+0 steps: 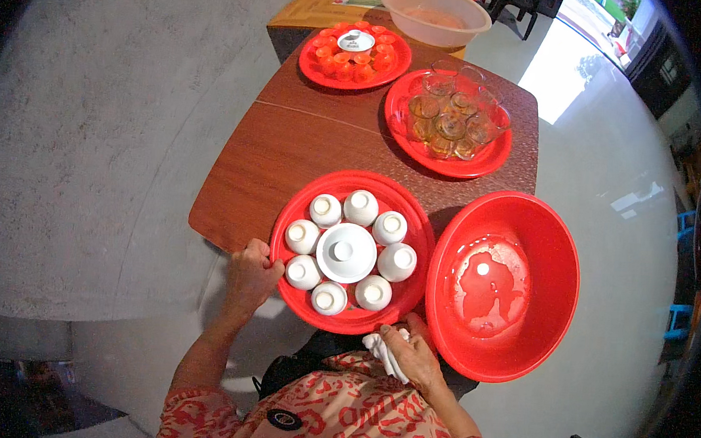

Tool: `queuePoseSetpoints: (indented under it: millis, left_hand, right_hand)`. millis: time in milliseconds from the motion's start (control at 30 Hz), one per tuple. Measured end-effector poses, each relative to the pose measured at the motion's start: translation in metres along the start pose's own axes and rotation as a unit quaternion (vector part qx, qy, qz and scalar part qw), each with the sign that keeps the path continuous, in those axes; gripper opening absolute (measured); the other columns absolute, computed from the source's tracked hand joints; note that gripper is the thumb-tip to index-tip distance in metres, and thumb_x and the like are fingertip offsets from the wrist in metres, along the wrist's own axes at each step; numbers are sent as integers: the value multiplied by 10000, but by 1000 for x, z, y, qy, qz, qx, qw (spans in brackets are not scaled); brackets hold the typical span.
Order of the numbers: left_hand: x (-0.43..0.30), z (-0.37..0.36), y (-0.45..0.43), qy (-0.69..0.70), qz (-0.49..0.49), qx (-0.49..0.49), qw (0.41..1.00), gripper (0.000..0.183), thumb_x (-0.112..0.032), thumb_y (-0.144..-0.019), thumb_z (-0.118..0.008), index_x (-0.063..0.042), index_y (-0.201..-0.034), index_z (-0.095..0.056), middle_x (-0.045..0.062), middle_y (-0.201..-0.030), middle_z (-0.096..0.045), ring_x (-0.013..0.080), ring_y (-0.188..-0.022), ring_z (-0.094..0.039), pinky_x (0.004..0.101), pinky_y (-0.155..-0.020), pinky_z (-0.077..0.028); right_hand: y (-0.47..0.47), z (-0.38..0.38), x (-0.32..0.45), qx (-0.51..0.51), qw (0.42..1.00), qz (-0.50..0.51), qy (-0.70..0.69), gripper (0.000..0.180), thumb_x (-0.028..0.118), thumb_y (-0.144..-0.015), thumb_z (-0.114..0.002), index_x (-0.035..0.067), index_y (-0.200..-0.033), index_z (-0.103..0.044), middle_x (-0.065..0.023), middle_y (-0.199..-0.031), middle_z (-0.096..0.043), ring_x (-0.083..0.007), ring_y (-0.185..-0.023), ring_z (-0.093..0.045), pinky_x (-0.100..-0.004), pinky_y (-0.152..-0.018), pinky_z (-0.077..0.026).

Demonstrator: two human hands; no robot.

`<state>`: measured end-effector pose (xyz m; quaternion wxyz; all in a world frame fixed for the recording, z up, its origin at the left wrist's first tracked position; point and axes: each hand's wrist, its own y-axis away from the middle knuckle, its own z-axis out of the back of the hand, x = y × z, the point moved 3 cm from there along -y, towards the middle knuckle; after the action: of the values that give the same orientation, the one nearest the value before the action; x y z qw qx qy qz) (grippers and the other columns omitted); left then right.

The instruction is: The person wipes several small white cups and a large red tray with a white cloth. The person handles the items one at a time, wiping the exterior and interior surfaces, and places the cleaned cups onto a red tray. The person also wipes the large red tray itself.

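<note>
My left hand grips the left rim of a round red plastic tray. Several white cups stand upside down in a ring on it, around a white lidded bowl whose lid has a round knob. Close to the tray's lower rim, my right hand holds a crumpled white cloth. Whether those fingers also touch the tray is hard to tell. Right beside the tray is a deep red plastic basin with a little water on its bottom.
Farther back on the brown wooden table, one red tray bears several clear glasses. Another red tray carries small red cups around a white lidded bowl. A translucent plastic basin stands at the far end.
</note>
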<state>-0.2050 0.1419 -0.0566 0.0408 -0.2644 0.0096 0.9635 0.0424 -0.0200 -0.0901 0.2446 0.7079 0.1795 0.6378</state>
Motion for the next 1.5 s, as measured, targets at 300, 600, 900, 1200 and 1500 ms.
queuePoseSetpoints:
  millis: [300, 600, 900, 1200, 1500]
  left_hand:
    - [4, -5, -1, -95, -108, -38, 989, 219, -77, -678, -691, -50, -657, -475, 120, -540, -528, 323, -522, -581, 411, -507, -472]
    - [41, -18, -7, 218, 128, 152, 955, 211, -121, -721, -708, 1, -713, -536, 84, -583, -580, 147, -459, -567, 298, -394, -463]
    - [27, -14, 4, 335, 188, 143, 912, 236, -151, -788, -714, -5, -755, -531, 73, -626, -588, 107, -463, -562, 227, -355, -473]
    - [37, -5, -1, 358, 159, 219, 894, 198, -172, -805, -701, -53, -871, -557, 55, -768, -621, 119, -620, -601, 256, -473, -522]
    - [51, -20, 3, 411, 130, 212, 877, 243, -175, -831, -658, -19, -990, -563, 31, -840, -617, 76, -692, -587, 228, -567, -524]
  right_hand:
    - [-12, 4, -3, 9, 1000, -13, -6, 371, 330, -886, -583, 6, -1056, -522, -53, -811, -591, -131, -709, -543, -289, -630, -456]
    - [-14, 5, 3, 13, 999, -33, -25, 331, 271, -870, -611, 4, -1042, -516, -76, -814, -623, -135, -671, -584, -271, -586, -473]
    - [5, 4, 11, -105, 966, 99, 216, 374, 207, -843, -635, -31, -1095, -495, -179, -825, -626, -251, -764, -629, -358, -704, -493]
    - [-9, 7, 7, -104, 981, 134, 98, 372, 124, -830, -628, -34, -1121, -458, -104, -827, -591, -174, -729, -593, -288, -659, -478]
    - [-7, 5, 18, -67, 989, 104, 76, 460, 105, -841, -609, -59, -1226, -417, -97, -795, -616, -148, -730, -604, -267, -642, -484]
